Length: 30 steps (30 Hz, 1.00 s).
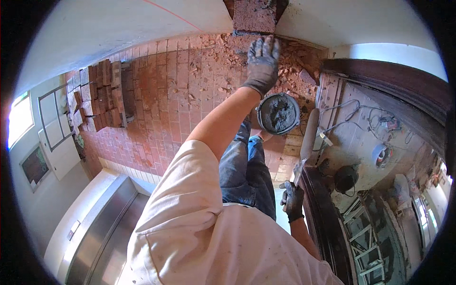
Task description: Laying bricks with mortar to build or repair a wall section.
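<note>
My left hand point(262, 64), in a grimy dark glove, reaches up with fingers extended to the lower edge of a reddish brick block point(254, 14) set in the wall opening; I cannot tell if it touches. Grey mortar shows under the block. My right hand point(293, 199), also gloved, grips a long-bladed trowel point(308, 135) pointing up and away from me. Between my hands a bucket of wet grey mortar point(278, 114) sits beside my legs.
Brick rubble point(289, 71) litters the tiled floor point(166, 109). Bricks are stacked point(97, 95) at left. At right, a dark wooden frame point(380, 71) borders an area with cables, a black bucket point(346, 178) and a ladder point(363, 237).
</note>
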Motion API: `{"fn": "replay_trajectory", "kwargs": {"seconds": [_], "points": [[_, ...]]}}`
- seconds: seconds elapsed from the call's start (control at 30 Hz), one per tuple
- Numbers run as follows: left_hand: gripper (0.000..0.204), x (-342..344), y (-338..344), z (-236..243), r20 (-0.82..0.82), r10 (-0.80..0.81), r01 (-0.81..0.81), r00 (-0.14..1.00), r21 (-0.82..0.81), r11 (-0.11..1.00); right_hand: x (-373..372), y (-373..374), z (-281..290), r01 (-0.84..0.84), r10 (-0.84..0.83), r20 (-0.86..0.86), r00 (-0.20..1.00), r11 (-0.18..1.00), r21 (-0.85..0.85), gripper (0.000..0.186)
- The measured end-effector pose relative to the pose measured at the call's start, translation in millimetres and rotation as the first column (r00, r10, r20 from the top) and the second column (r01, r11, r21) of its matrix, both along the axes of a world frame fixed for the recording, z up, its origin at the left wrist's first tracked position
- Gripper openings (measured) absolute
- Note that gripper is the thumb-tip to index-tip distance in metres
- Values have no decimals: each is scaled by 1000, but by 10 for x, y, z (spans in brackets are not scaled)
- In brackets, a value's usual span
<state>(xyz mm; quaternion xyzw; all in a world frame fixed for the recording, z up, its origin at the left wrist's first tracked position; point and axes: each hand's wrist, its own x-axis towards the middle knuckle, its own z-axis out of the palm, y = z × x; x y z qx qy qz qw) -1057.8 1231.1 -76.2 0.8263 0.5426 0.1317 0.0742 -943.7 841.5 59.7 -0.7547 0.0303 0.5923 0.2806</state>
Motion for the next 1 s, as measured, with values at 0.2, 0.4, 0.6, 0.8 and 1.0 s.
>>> {"fn": "replay_trajectory", "kwargs": {"seconds": [0.2,0.4,0.6,0.8,1.0], "points": [[34,-379,522,-116,-214,-6,31,977,114,993,-14,10,-25,53,-56,-94,994,998,-30,25],[33,-417,668,-155,-116,-120,124,986,33,992,-116,101,-7,0,-19,-159,987,993,-121,28],[40,-362,638,-114,-209,-156,155,965,-21,988,-199,180,-27,33,-53,-158,986,992,-124,28],[43,-375,601,-52,-172,-100,84,980,-97,992,-167,358,-62,-1,-24,-149,989,986,-165,27],[47,-367,574,-55,-259,-120,98,958,-95,991,-111,682,-183,-84,66,-159,985,990,-112,25]]}}
